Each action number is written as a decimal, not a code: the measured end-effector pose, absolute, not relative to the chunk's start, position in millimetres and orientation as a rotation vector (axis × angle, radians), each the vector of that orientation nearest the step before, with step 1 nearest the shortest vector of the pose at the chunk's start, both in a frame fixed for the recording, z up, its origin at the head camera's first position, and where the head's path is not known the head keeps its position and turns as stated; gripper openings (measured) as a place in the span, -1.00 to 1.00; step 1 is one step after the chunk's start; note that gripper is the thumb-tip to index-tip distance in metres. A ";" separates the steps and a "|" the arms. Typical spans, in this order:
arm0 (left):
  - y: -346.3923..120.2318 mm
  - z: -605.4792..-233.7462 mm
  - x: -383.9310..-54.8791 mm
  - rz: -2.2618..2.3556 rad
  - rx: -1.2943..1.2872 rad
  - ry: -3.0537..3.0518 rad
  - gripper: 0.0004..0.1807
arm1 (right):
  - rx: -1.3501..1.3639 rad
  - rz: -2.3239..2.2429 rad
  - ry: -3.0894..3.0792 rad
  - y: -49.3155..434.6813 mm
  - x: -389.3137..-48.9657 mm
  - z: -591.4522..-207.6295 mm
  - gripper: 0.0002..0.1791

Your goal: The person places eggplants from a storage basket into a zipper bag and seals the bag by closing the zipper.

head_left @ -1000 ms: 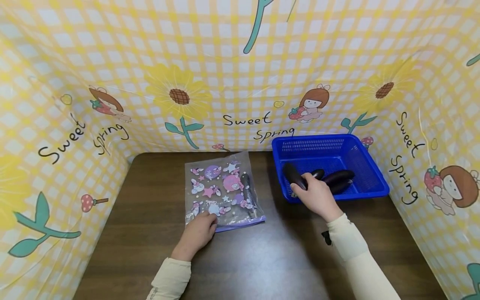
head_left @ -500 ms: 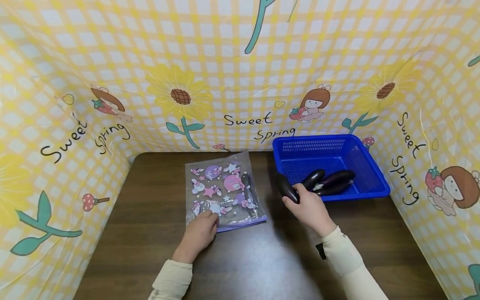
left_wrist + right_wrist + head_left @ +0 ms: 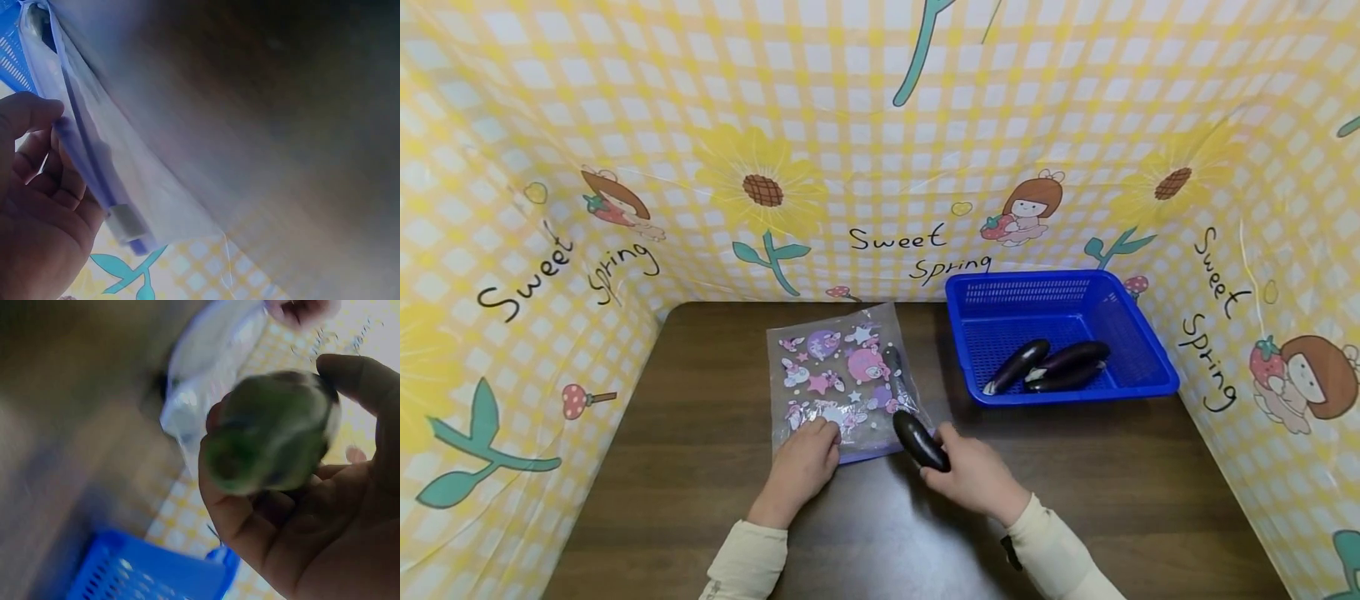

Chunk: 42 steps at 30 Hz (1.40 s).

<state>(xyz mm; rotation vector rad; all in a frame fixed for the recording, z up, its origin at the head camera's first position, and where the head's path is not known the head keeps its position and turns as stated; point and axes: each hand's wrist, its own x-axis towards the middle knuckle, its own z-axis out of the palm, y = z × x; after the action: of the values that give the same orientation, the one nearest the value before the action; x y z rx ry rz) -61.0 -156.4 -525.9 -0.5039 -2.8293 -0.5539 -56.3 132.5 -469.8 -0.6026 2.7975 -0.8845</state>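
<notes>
A clear zip bag (image 3: 820,385) with pink and purple cartoon prints and a purple zip edge lies on the table, a dark eggplant (image 3: 891,364) showing inside its right side. My left hand (image 3: 803,467) pinches the bag's near edge; in the left wrist view the thumb lies against the purple zip strip (image 3: 94,156), and a white slider (image 3: 126,223) sits near its end. Another dark eggplant (image 3: 919,440) is gripped by my right hand (image 3: 977,475) over the bag's near right corner. Its green stem end (image 3: 262,437) faces the right wrist camera.
At the back right stands a blue perforated basket (image 3: 1063,279), with more eggplants (image 3: 1017,367) lying in its near part. A yellow checked cloth (image 3: 865,150) with printed flowers surrounds the brown wooden table (image 3: 700,400) on the back and sides.
My right hand has lifted an eggplant out of the basket and carried it left and nearer, to the bag's near right corner. The left hand has stayed at the bag's edge.
</notes>
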 end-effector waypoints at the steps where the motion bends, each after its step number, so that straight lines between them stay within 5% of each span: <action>1: -156.3 -525.8 -60.8 -0.558 -0.503 -2.822 -0.89 | -0.628 -0.879 2.776 130.0 -53.5 -473.6 -0.57; 30: -151.6 -522.6 -56.9 -0.626 -0.523 -2.643 -0.76 | -0.616 -0.670 2.986 83.6 -44.8 -522.9 -0.45; 42: -153.0 -523.8 -55.7 -0.644 -0.581 -2.641 -0.97 | -0.554 -0.491 3.307 76.9 -51.5 -531.9 -0.42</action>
<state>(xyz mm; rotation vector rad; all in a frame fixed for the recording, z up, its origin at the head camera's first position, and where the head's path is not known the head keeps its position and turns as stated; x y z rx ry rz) -55.7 -153.0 -523.8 -0.5808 -2.6410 -0.6444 -51.5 76.9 -531.9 -0.5542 3.3069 -0.4911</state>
